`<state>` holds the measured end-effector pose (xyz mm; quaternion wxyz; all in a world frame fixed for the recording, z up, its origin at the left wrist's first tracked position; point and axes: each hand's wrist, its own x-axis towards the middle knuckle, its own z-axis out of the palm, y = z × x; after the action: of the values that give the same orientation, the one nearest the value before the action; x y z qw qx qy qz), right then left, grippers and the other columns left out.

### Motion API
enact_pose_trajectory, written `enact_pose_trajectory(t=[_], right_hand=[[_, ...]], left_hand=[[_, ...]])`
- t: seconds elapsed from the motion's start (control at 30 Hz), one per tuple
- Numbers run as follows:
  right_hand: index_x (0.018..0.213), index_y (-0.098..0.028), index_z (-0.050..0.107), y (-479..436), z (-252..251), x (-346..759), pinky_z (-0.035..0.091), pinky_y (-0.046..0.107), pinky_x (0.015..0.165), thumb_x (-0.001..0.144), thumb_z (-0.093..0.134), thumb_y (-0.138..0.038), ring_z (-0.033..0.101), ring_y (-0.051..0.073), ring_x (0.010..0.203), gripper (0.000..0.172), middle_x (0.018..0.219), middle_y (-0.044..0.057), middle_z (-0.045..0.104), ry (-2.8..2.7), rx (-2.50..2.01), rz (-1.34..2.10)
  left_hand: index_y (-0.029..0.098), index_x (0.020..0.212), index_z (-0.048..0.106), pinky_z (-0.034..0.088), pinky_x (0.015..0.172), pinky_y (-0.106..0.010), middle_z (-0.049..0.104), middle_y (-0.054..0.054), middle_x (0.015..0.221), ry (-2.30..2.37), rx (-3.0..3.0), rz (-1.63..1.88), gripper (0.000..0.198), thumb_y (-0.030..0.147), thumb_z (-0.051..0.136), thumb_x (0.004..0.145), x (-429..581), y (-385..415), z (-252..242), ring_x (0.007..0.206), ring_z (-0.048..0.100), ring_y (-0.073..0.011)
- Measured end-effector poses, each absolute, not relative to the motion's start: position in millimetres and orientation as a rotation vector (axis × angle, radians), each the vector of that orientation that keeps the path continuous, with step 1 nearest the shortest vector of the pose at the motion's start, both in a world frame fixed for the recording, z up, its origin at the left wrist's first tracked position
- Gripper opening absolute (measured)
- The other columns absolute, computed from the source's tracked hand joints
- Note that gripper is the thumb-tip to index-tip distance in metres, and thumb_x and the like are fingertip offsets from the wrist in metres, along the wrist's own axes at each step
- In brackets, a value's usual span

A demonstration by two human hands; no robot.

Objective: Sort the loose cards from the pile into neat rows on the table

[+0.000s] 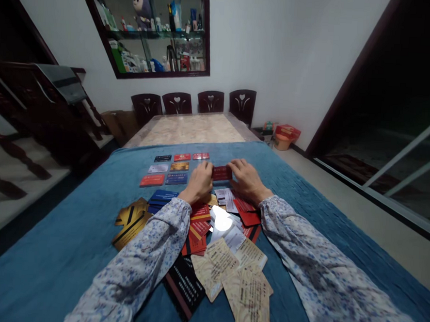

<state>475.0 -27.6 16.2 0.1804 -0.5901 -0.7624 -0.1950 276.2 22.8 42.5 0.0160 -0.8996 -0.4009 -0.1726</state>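
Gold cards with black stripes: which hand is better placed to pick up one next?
Probably the left hand: it is nearer to the striped gold cards. The right hand is farther across. Both now hold the dark red card.

Nothing legible. Dark red card (222, 173), black card (185, 288), beige cards (253, 302), red cards (195, 243) and blue cards (164, 196) all carried small print, too tiny or blurred to read. Packaging (177, 17) on the wall shelves (155, 34) had coloured surfaces, but no brand or number resolved.
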Motion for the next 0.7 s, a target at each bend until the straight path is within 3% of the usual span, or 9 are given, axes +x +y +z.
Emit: enact_pose_trajectory(t=[0.27,0.7], right_hand=[[0.129,-0.012,0.061,-13,26,487,0.042,0.037,0.089,0.088,0.064,-0.025,0.048,0.031,0.112,0.043,0.128,0.019,0.060,-2.247,-1.598,-0.507],[0.125,-0.014,0.063,25,42,489,0.047,0.039,0.088,0.087,0.066,-0.029,0.052,0.031,0.111,0.041,0.125,0.018,0.060,-2.369,-1.504,-0.425]], left_hand=[[0.014,0.129,0.055,0.047,0.101,-0.040,0.056,-0.018,0.138,-1.141,-2.741,-0.385,0.043,0.008,0.059,0.087,274,32,49,0.124,0.056,-0.0303],[0.014,0.132,0.055,0.048,0.104,-0.044,0.060,-0.018,0.136,-0.999,-2.714,-0.238,0.039,0.017,0.056,0.093,263,68,61,0.126,0.056,-0.0307]])
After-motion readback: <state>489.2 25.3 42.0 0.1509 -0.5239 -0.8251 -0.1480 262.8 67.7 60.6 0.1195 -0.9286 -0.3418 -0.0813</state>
